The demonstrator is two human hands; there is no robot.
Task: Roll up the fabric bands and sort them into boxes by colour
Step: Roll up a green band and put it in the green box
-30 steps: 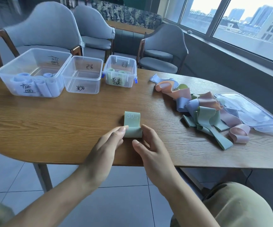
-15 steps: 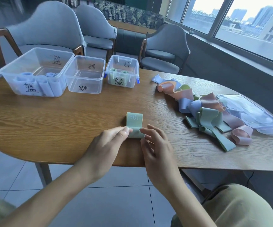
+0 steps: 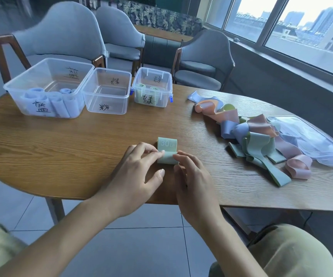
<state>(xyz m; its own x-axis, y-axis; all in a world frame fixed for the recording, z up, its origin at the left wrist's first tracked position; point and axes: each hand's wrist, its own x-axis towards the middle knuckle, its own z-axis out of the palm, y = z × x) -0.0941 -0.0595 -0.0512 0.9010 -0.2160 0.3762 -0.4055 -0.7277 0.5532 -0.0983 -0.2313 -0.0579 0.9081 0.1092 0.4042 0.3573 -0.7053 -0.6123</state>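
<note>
**Hands on the green roll, a short tail left to wind**

Your left hand (image 3: 139, 168) and right hand (image 3: 191, 176) meet at the near edge of the round wooden table (image 3: 61, 148), each pinching one end of the sage-green fabric band (image 3: 167, 150) with curled fingertips. The band is nearly all wound into a small roll under your fingers; only a short flat tail printed "30 LB" lies on the table beyond it. Your left thumb hangs free behind the roll. Whether your right thumb bears on the roll I cannot tell, as the fingers cover it.

This head view is the only one, so the rest comes from it too. Across the table stand three clear plastic boxes: a large one (image 3: 17, 96) holding pale blue rolls, a middle one (image 3: 109, 108) that looks empty, and a small blue-clipped one (image 3: 167, 84) with green rolls inside. A loose heap of pink, blue and green bands (image 3: 259, 140) lies well to your right, touching a clear plastic lid (image 3: 309, 138).

You seem to be finishing the rolling step. Next, I judge, roll forward over the tail, keep a firm pinch so the coil cannot spring loose, then carry it to the small box with the green rolls.
</note>
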